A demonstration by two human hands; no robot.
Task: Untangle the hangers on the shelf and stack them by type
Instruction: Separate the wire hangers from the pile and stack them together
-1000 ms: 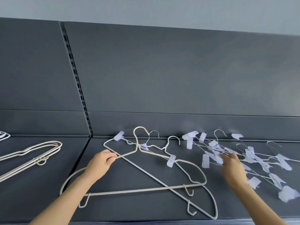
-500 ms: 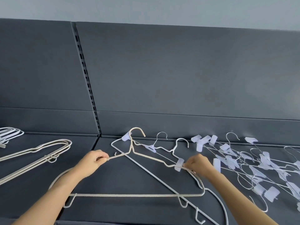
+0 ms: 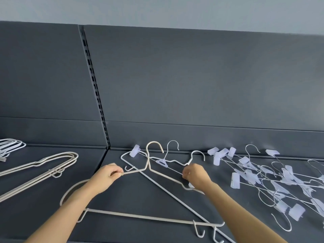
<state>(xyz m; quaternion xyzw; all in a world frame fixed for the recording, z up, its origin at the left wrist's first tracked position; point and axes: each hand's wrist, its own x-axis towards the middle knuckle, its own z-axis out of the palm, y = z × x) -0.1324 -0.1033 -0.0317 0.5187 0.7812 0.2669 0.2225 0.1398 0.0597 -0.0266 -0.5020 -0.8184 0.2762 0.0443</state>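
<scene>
A beige coated hanger (image 3: 140, 216) lies on the dark shelf (image 3: 157, 195), crossed with a white wire hanger (image 3: 168, 188) and a thin clip hanger (image 3: 162, 163). My left hand (image 3: 107, 178) pinches the beige hanger's left shoulder. My right hand (image 3: 195, 176) grips the thin metal bar of the clip hanger, over the beige hanger's right shoulder. All three hooks point at the back wall.
A heap of several clip hangers (image 3: 273, 179) covers the shelf at the right. Stacked beige hangers (image 3: 43, 165) lie at the left, and stacked white hangers (image 3: 8, 146) at the far left. A slotted upright (image 3: 94, 88) divides the back panel.
My right hand left the clip hanger heap, moved left and took hold of the clip hanger's bar among the crossed hangers. My left hand keeps its pinch. The view has shifted left.
</scene>
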